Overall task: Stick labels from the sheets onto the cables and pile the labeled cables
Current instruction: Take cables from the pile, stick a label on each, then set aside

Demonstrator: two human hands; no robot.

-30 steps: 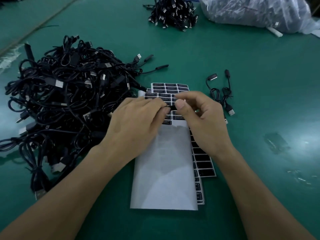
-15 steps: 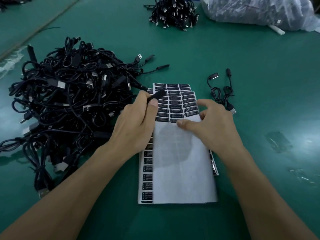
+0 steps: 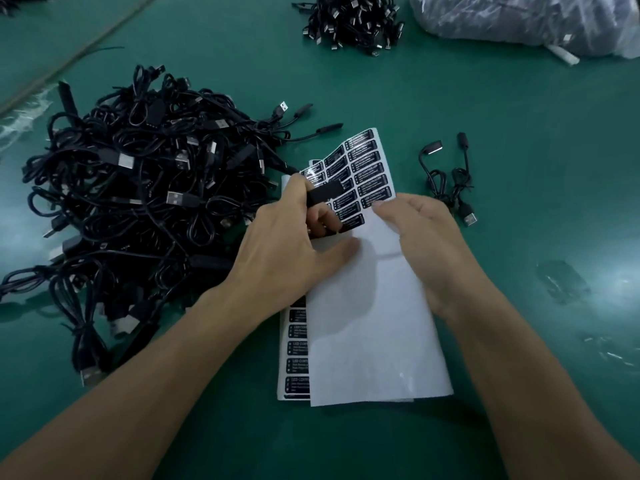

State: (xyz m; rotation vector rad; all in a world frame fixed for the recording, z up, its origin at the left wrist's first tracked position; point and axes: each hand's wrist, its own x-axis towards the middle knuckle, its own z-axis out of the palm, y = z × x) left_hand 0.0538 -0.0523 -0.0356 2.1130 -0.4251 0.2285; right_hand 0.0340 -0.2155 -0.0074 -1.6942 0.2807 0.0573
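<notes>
The black rectangular labels (image 3: 367, 167) on the curled white backing sheet (image 3: 374, 323) each read "LED CONTROLLER" in white capitals. The partly covered black labels (image 3: 298, 363) lower left show only "LED CONTR". The smaller lines beneath each heading are too fine to read.

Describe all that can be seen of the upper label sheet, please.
The upper label sheet is thin glossy paper, mostly bare white backing, with rows of small black labels left at its far end, which curls up. It lies askew on a second sheet on the green table. The right hand seems to pinch its right edge; the left hand, gripping a black cable, rests its thumb on it.
</notes>
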